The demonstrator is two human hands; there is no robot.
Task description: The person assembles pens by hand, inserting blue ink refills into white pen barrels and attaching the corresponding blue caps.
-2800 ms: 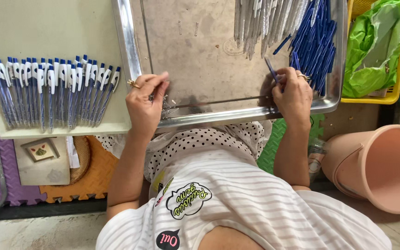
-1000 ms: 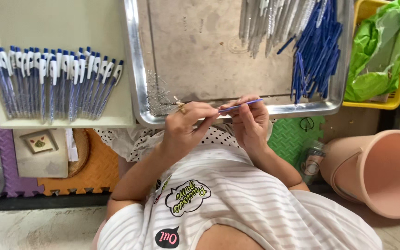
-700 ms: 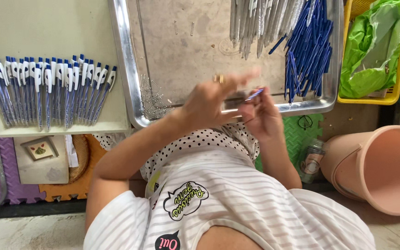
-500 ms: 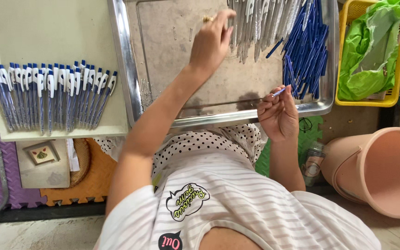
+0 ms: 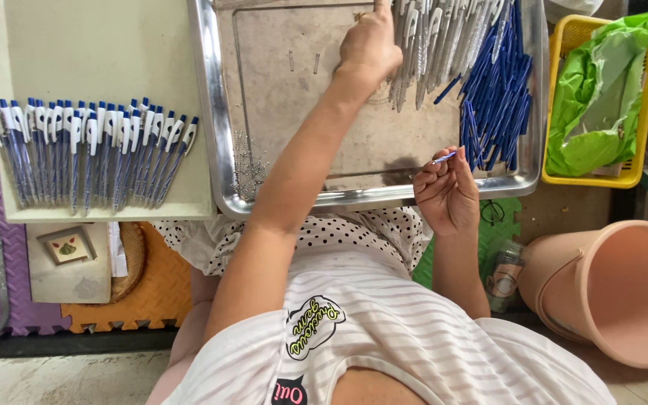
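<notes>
From the head view, we see the left hand [image 5: 370, 46] stretched to the far side of the metal tray [image 5: 219, 142], its fingers resting on the heap of white pen parts [image 5: 433, 37]; whether it already pinches one, we cannot tell. The right hand [image 5: 448, 196], at the near rim of the tray, pinches a thin blue pen piece [image 5: 444, 157] between the fingertips. Just to its right lies the pile of blue barrels [image 5: 498, 97]. These parts look light, stiff and a little slippery, so we judge it best to hold them at the middle. Finished pens [image 5: 91, 150] lie in a row on the left board [image 5: 99, 45].
</notes>
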